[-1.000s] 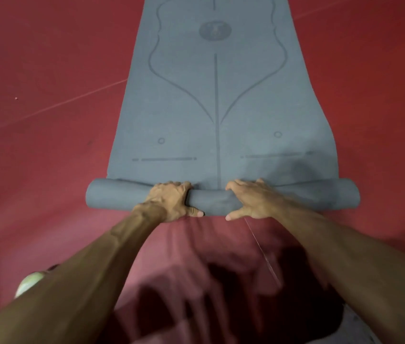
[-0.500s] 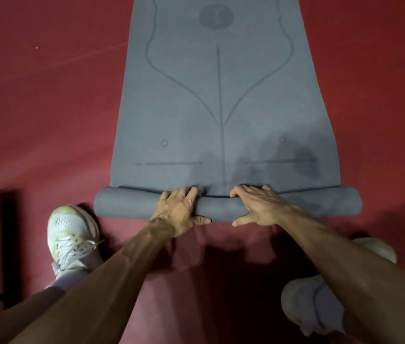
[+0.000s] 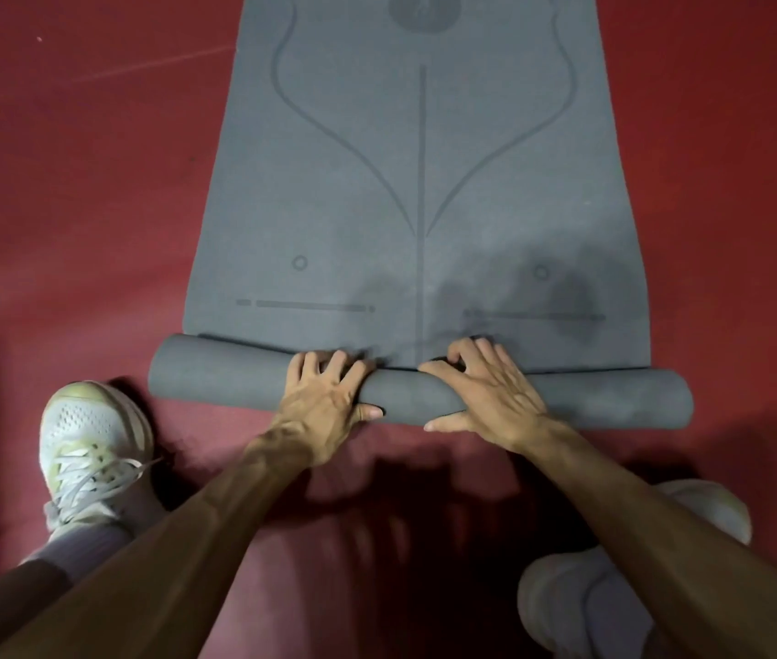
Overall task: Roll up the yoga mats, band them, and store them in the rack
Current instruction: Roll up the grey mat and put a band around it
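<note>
- Both hands sit on the rolled end of the yoga mat (image 3: 419, 183), close together near its middle.
- Left hand (image 3: 324, 401) curves over the roll (image 3: 215, 378): fingers spread over the top to the far side, thumb lying along the near side.
- Right hand (image 3: 486, 397) grips the roll the same way just beside it, fingers bent over the top, thumb stretched along the near edge.
- Beyond the roll, the grey mat lies flat on the red floor (image 3: 67, 183), showing a centre line, curved lines, two small rings and a round emblem at the far end.
- The roll sticks out a little past the flat mat's edge on both sides.
- Left of the roll and nearer the person, a white laced trainer (image 3: 91, 435) stands on the floor.
- Right of the roll and nearer, a second pale shoe (image 3: 581, 606) shows, blurred, partly behind the right forearm.
</note>
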Demonstrator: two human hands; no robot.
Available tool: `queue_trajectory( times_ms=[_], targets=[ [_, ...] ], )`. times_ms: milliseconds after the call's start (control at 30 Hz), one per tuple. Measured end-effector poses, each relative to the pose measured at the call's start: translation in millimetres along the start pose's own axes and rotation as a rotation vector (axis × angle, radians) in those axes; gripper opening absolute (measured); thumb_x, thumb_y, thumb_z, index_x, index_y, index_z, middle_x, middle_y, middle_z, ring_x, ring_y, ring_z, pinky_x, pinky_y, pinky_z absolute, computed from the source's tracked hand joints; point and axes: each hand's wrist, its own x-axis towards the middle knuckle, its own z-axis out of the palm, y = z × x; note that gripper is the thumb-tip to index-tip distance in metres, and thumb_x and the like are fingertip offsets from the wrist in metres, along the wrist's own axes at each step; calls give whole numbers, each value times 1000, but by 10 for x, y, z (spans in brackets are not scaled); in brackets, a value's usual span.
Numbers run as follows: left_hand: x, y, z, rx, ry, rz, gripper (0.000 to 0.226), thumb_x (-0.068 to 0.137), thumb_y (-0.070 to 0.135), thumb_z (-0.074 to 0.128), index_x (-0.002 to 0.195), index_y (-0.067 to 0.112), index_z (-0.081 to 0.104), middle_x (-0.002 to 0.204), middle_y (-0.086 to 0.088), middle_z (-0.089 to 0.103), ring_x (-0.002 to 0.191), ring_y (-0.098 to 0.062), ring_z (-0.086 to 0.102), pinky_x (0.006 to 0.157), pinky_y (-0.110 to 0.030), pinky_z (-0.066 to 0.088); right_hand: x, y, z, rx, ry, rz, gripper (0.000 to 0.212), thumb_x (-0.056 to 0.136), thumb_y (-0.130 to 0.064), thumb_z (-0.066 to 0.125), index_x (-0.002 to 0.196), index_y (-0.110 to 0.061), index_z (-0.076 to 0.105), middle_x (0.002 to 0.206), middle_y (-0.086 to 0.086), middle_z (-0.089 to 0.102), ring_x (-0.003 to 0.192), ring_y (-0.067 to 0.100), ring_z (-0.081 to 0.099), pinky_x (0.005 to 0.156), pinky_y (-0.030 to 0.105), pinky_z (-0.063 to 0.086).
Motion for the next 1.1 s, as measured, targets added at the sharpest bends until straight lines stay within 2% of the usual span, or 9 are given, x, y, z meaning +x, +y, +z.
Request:
queue_trajectory(
  times_ms=[100,267,400,500,600,733,900,1000,1100],
  targets=[
    [122,-13,-141,32,-155,-29,63,85,65,29,132,26,47,117,-3,54,103,-32,50,95,-43,33,-55,-21,34,22,172,-2,65,65,-60,75,118,-26,58,99,0,53,89,20,43,79,38,42],
    [419,-60,-319,-157,-358,-89,47,93,57,40,132,31,43,131,-1,44,120,-28,40,103,-43,25,-236,-144,105,-7,359,49,49,83,-46,61,122,-18,63,114,3,60,104,25,53,91,38,34],
    [576,-90,-355,-267,-396,-161,41,91,53,51,128,34,52,127,-3,38,123,-27,32,106,-44,25,-328,-192,213,-103,192,97,83,75,-49,71,145,-15,41,142,7,47,132,26,41,114,46,24],
    [651,-114,-366,-308,-408,-166,41,92,51,51,128,33,54,128,-3,41,126,-24,32,106,-44,25,-272,-191,206,-126,117,112,92,76,-62,63,149,-13,33,145,8,43,136,27,37,116,50,20],
    [648,-147,-357,-303,-302,-164,42,94,54,44,127,30,54,127,0,50,127,-20,39,105,-39,26,-104,-124,159,-146,122,124,96,71,-72,60,142,-12,40,135,7,48,126,28,44,114,49,22],
    [600,-107,-320,-89,-98,-104,43,98,53,26,119,28,53,118,3,59,117,-18,51,98,-35,32,90,-31,101,-170,98,130,104,56,-80,62,135,-15,45,124,4,52,114,27,50,107,46,26],
    [539,-73,-259,18,27,-54,60,95,48,8,118,24,58,111,-1,62,104,-23,56,93,-34,33,278,64,-34,-159,-46,150,111,48,-82,67,138,-22,40,128,0,50,117,24,48,103,41,31],
    [521,-136,-245,-85,142,-11,55,96,47,22,127,17,57,112,-6,58,102,-26,53,99,-35,26,502,156,-200,-114,-152,170,107,52,-82,65,139,-28,35,130,-4,48,122,19,45,104,37,30],
    [471,-200,-246,-98,156,-10,60,94,53,29,136,16,48,124,-8,52,116,-27,46,109,-38,16,651,254,-333,-10,-201,175,100,53,-79,70,130,-25,38,125,-5,52,121,17,47,103,35,32]
  ],
)
